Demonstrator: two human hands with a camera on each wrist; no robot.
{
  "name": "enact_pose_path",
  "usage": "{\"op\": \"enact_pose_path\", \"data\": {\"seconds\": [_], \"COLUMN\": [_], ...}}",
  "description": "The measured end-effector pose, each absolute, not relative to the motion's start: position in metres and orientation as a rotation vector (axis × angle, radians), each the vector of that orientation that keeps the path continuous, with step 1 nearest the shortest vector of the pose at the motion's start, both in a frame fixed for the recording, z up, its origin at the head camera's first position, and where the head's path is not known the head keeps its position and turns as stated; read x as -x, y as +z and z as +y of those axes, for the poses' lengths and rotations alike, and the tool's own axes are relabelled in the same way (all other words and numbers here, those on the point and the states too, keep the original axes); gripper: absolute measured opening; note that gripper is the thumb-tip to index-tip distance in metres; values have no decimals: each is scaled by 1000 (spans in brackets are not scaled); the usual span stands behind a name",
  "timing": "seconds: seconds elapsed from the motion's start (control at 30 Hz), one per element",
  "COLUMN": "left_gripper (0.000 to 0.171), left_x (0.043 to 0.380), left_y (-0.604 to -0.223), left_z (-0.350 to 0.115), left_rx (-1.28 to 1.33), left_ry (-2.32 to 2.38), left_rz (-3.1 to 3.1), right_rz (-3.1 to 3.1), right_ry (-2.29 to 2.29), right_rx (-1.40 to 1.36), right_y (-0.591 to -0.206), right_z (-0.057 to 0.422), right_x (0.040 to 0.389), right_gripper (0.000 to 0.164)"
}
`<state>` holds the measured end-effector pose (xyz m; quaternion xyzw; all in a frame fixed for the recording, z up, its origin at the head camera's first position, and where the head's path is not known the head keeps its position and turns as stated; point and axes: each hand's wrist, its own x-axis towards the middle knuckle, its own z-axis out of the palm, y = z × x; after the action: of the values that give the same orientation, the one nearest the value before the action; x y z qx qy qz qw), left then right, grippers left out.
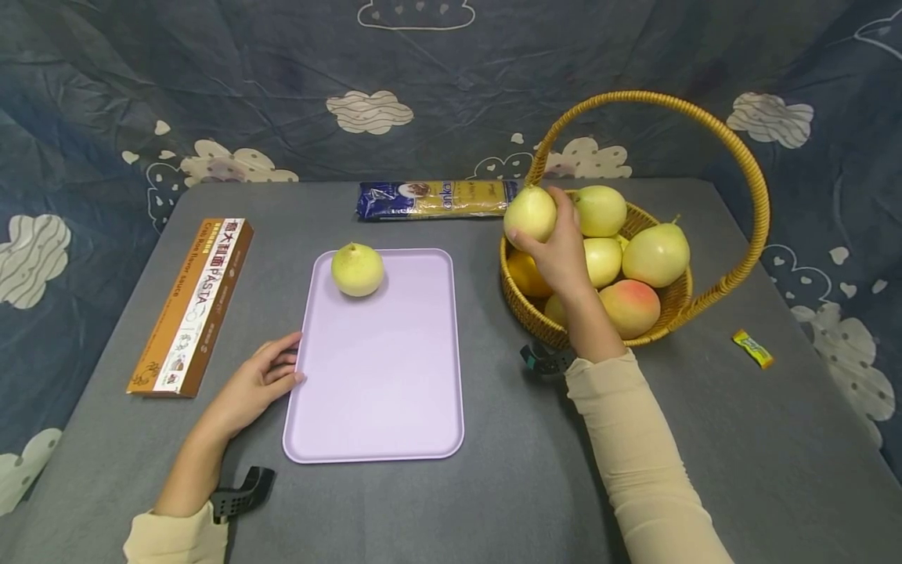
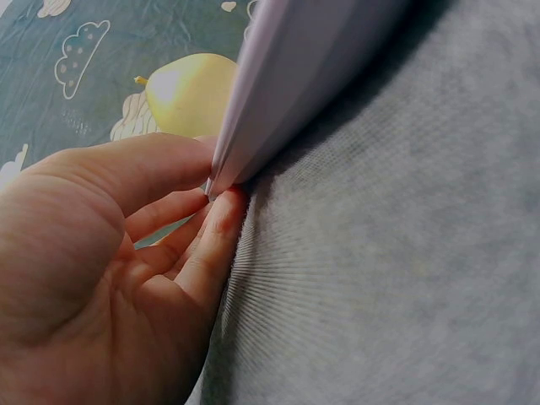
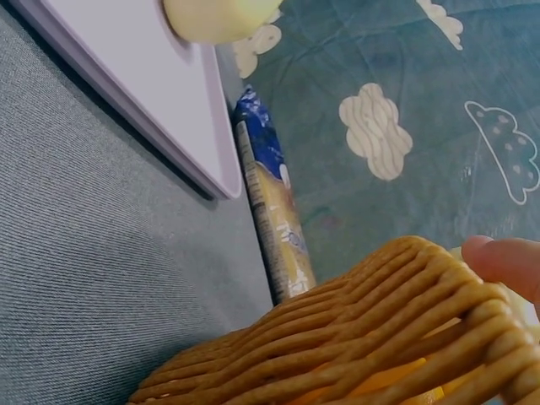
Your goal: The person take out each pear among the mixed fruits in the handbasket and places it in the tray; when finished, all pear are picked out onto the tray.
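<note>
My right hand (image 1: 564,254) grips a pale yellow pear (image 1: 530,215) over the left rim of a wicker basket (image 1: 523,312). In the right wrist view only a thumb (image 3: 510,263) shows above the woven wall; the held pear is mostly hidden there. My left hand (image 1: 257,384) pinches the left edge of a lilac tray (image 1: 380,376). From the left wrist, the thumb and fingers meet at the tray's rim (image 2: 232,152). Another pear (image 1: 357,270) sits near the tray's upper left corner.
Pears (image 1: 657,254), a peach (image 1: 630,308) and an orange fruit (image 1: 527,274) fill the basket under its tall arched handle (image 1: 757,188). A pasta box (image 1: 190,305) lies left of the tray, a pasta packet (image 1: 437,200) behind it. A small yellow wrapper (image 1: 752,348) lies right.
</note>
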<state>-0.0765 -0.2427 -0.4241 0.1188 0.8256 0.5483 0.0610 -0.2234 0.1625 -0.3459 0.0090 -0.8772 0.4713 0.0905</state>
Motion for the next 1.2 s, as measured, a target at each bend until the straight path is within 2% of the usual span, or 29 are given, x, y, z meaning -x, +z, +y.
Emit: {"op": "enact_pose_path", "data": {"seconds": [0.5, 0.77, 0.87, 1.03, 1.2], "left_gripper": [58, 57, 57, 57, 57], "left_x": [77, 77, 77, 78, 78], "left_y": [-425, -425, -425, -425, -425], "left_z": [-243, -243, -243, -243, -243], "left_rx": [-350, -366, -369, -377, -379], "left_ry": [1662, 1677, 1685, 1699, 1702], "left_rz": [2491, 2488, 2483, 2475, 2474], "right_rz": [-2305, -2096, -2081, -2105, -2227], "right_ry": [1526, 1636, 1633, 1660, 1687], "right_rx": [-119, -405, -505, -607, -590], "right_y": [-339, -297, -295, -324, -358], "right_z": [150, 107, 90, 67, 48], "right_x": [207, 169, 162, 172, 186], "right_gripper": [76, 71, 70, 74, 76]}}
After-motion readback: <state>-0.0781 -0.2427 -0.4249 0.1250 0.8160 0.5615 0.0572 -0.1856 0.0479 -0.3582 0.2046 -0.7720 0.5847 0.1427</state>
